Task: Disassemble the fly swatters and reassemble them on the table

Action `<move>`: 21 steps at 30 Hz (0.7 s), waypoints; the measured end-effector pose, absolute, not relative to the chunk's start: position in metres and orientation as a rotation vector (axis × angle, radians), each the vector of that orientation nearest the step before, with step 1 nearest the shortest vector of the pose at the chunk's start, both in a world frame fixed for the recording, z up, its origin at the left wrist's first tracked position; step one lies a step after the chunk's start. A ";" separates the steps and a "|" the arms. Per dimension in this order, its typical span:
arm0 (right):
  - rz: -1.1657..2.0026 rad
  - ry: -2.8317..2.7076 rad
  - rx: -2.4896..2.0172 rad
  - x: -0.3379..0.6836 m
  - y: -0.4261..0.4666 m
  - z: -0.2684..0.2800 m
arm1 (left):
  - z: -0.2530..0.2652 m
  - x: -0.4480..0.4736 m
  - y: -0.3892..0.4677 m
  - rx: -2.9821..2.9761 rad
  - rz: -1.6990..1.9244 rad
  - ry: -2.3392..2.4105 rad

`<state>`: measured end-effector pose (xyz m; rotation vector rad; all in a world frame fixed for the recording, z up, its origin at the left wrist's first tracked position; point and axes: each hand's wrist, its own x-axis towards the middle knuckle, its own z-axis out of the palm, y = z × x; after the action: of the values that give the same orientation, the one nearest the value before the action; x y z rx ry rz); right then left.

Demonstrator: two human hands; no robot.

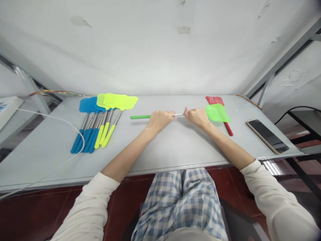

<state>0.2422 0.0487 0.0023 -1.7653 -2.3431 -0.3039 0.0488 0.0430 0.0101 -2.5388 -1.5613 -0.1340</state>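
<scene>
Two bare hands grip a bright-green fly swatter with a slim silver metal shaft (179,114), held crosswise over a pale grey tabletop (165,147). The left hand (161,119) is closed around it beside the green handle (139,117), which juts out to the left; the right hand (197,117), also closed, wraps the shaft close to the perforated green plastic paddle (217,112). How tightly either hand squeezes cannot be told.

The short bare stretch of metal between the fists looks like the weak spot: uneven force from the two hands could bend it, and smooth metal could slip through a loose grip. The paddle overlaps a red plastic swatter (228,129) in this view, and a sideways swing could catch and shove it, if the two are at one height. A black-screened smartphone (268,136) lies near the front edge, where a stray right elbow could knock it off. At left, a thin white cable (62,119) crosses in front of a fanned row of blue plastic swatters (87,106), beside neon-yellow ones (120,101); a tug on it could drag their handles askew.
</scene>
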 end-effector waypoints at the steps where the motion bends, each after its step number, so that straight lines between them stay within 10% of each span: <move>1: -0.270 -2.371 -1.788 0.231 0.044 0.002 | 0.008 0.055 0.039 -2.558 -0.142 -1.544; 15: -0.430 -1.805 -1.507 0.265 0.046 0.037 | 0.019 0.022 0.058 -2.317 -0.338 -1.786; 21: 0.730 -1.532 -1.416 0.307 0.073 0.020 | 0.017 0.024 0.063 -2.359 -0.314 -1.737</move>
<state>0.3068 0.0732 0.0203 -1.4157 -1.5316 0.7295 0.0244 0.0634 0.0168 -2.3594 -1.7368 -0.3136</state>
